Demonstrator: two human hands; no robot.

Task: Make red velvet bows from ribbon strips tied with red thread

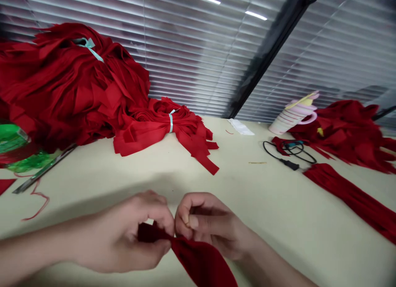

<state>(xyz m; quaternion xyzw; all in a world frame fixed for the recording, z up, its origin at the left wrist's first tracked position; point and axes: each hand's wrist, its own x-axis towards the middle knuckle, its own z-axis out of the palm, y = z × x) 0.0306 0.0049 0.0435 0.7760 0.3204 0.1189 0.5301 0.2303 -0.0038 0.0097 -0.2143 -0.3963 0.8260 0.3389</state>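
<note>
A strip of dark red fabric (206, 258) is gathered near the front of the table, and its loose end hangs toward me. My left hand (130, 233) pinches the gathered part between thumb and fingers. Right beside it, my right hand (213, 223) is closed, thumb tip against the curled index finger, just above the cloth. Whatever sits in that pinch is too small to make out. The two hands meet at the fingertips.
Tied red fabric bundles (171, 122) and a large red heap (77, 81) lie at the back left. A metal ruler (43, 171) and green plastic (32, 160) are left; a striped mug (289, 118), black cable (289, 163) and folded red strip (349, 196) right. Blinds (185, 52) stand behind.
</note>
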